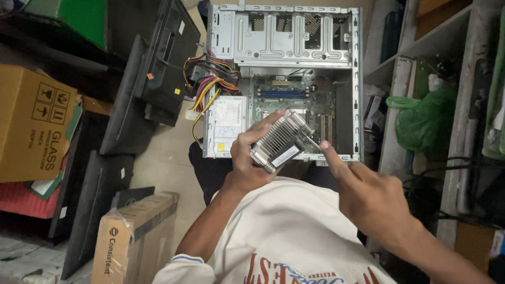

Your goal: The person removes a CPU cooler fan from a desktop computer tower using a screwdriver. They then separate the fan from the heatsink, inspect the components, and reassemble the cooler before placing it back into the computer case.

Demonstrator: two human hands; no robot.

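Gripping a finned metal heatsink point(281, 141) in the left hand point(251, 158), fingers curled around it, above the open computer case point(357, 79); right hand point(368, 197), at four o'clock, touching it with forefinger extended.

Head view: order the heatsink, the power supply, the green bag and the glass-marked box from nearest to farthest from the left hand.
1. Heatsink, held in the left hand.
2. Power supply, just beyond, in the case.
3. Green bag, far right shelf.
4. Box, far left.
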